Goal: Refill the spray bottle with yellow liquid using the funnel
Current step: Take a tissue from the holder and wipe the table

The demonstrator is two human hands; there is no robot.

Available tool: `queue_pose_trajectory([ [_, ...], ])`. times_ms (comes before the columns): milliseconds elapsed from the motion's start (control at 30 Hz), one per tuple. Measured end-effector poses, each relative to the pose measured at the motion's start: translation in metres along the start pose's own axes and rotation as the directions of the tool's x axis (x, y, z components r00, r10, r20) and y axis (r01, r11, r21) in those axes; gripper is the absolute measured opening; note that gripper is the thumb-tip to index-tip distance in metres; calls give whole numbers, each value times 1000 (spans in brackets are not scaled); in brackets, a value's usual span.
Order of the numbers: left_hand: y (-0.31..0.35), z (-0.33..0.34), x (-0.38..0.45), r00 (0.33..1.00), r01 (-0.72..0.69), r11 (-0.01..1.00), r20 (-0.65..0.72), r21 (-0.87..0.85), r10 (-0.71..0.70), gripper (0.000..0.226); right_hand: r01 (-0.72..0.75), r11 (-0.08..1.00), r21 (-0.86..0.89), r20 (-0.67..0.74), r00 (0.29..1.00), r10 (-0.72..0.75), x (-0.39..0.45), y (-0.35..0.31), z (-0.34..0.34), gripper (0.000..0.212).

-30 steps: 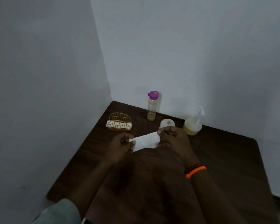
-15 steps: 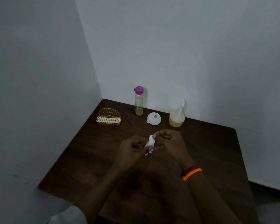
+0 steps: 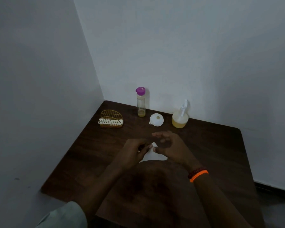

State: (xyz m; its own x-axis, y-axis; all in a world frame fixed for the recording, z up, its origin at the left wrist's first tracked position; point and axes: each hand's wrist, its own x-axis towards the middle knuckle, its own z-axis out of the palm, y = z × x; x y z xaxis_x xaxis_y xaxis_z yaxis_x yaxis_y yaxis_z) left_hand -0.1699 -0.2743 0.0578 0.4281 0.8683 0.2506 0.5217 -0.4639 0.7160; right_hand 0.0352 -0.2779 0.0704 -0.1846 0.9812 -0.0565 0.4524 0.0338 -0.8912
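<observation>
White crumpled tissue (image 3: 152, 154) pinched between left hand (image 3: 133, 153) and right hand (image 3: 171, 148), low over dark wooden desk (image 3: 212, 148). Beyond: white plastic funnel (image 3: 156, 120), then round spray bottle of yellow liquid (image 3: 180, 119) by the wall.

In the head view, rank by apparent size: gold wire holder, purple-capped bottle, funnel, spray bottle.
1. spray bottle
2. gold wire holder, close to the spray bottle, so their order is unsure
3. purple-capped bottle
4. funnel
</observation>
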Motion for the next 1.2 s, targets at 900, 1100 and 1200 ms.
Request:
queue_pose_trajectory([
  [900,-99,-11,53,940,294,950,145,105,-307,6,-126,978,-168,-82,990,113,61,59,-28,15],
  [1100,-128,5,76,974,149,972,141,184,-176,19,-199,944,-262,-138,976,167,74,92,-17,18],
  [1200,-140,20,62,932,168,954,276,250,-236,19,-272,910,-313,-70,962,264,66,109,-1,15],
])
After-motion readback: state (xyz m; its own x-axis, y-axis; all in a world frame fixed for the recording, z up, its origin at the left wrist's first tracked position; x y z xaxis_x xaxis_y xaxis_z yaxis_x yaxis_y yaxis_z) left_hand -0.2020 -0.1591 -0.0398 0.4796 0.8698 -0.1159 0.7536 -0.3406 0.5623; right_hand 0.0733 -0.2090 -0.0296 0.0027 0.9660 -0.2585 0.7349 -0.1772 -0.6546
